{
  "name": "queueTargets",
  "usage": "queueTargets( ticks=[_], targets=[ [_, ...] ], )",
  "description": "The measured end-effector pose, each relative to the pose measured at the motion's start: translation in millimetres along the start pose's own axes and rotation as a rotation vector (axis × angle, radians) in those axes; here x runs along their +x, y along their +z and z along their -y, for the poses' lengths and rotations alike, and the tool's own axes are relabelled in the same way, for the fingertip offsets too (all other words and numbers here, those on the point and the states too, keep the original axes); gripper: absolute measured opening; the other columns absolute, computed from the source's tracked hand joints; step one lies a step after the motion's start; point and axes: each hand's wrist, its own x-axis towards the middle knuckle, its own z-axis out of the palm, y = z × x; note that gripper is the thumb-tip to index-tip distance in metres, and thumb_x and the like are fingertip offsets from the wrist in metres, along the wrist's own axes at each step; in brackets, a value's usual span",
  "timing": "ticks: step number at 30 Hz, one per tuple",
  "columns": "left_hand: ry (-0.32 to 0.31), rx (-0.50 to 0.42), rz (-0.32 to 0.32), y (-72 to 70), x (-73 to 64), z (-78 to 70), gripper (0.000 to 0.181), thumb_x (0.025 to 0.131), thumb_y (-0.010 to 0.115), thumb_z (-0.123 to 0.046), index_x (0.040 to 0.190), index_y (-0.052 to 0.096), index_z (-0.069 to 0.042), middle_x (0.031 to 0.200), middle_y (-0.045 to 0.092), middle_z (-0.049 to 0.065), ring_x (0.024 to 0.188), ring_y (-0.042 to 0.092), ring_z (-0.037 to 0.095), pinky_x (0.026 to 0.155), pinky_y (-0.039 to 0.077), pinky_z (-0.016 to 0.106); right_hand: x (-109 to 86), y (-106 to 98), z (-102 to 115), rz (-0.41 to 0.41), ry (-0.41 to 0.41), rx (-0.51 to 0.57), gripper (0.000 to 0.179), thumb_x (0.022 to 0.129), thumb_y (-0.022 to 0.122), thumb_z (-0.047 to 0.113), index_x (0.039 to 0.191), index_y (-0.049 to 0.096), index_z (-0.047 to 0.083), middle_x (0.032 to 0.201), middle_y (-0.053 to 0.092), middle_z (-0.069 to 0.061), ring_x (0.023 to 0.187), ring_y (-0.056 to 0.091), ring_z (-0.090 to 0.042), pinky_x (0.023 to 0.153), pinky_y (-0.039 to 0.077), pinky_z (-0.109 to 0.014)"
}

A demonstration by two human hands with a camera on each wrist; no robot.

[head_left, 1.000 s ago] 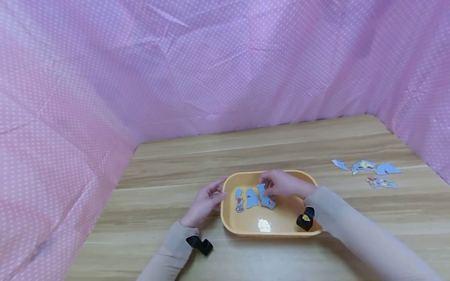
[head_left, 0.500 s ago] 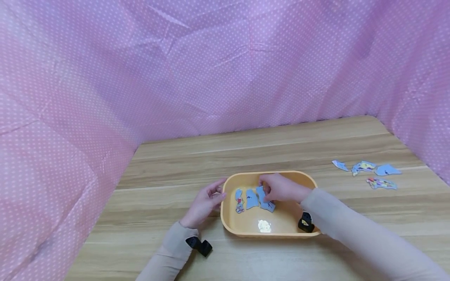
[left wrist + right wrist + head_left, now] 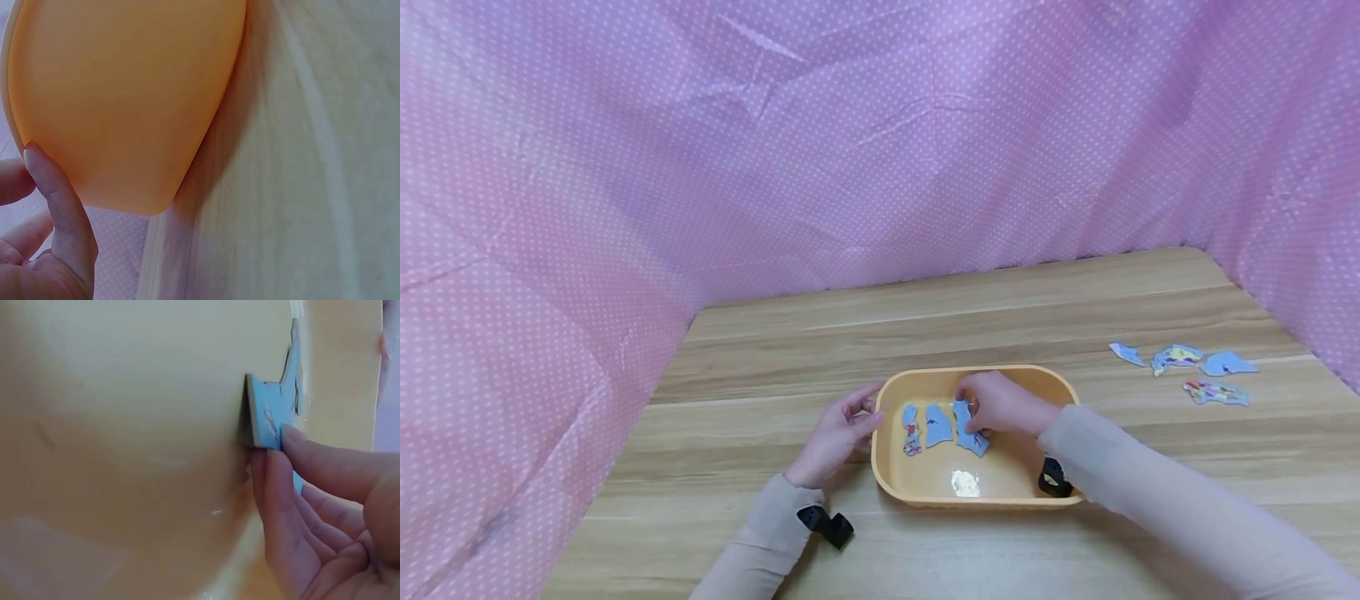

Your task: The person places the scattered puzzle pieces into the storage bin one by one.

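My right hand (image 3: 1003,404) reaches into the yellow-orange plastic basin (image 3: 966,502) and pinches a light-blue jigsaw piece (image 3: 972,440) between thumb and fingers. In the right wrist view this puzzle piece (image 3: 272,412) stands tilted, one edge lifted off the basin floor, with another thin piece edge behind it. Left of it lie a blue piece (image 3: 937,425) and a narrow piece with red and colored print (image 3: 912,440). At the basin's left end, my left hand (image 3: 835,433) rests its thumb against the rim, its fingers relaxed outside the wall (image 3: 125,112).
Several printed puzzle pieces lie on the wooden table (image 3: 760,358) at right, among them a blue one (image 3: 1228,363), a yellow-printed one (image 3: 1177,357) and a colorful one (image 3: 1216,392). Pink dotted cloth (image 3: 850,167) hangs around the table's back and sides.
The right hand, still pinching the blue piece, has lowered slightly and shifted it a little to the right, away from the neighboring piece. The left hand stays at the rim.
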Motion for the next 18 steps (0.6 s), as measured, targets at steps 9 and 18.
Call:
queueTargets(
  ticks=[9, 18],
  targets=[
    [0.013, 0.000, 0.002, -0.2, -0.7, 0.6, 0.050, 0.093, 0.055, -0.004, 0.142, 0.043, -0.011, 0.101, 0.048, 0.009, 0.076, 0.058, 0.012, 0.067, 0.055, 0.028, 1.6, 4.1, 1.6, -0.042, 0.021, 0.023, 0.037, 0.073, 0.077, -0.001, 0.108, 0.063, -0.001, 0.089, 0.057, -0.010, 0.057, 0.054, -0.012, 0.053, 0.051, -0.023],
    [0.008, -0.006, 0.013, -0.5, -1.6, 1.1, 0.050, 0.094, 0.055, -0.005, 0.142, 0.043, -0.011, 0.101, 0.048, 0.008, 0.075, 0.059, 0.011, 0.065, 0.055, 0.027, 2.1, 6.1, -2.3, -0.048, 0.003, -0.003, 0.029, 0.073, 0.075, -0.003, 0.100, 0.064, -0.001, 0.073, 0.057, -0.006, 0.054, 0.053, -0.013, 0.052, 0.049, -0.023]
  ],
)
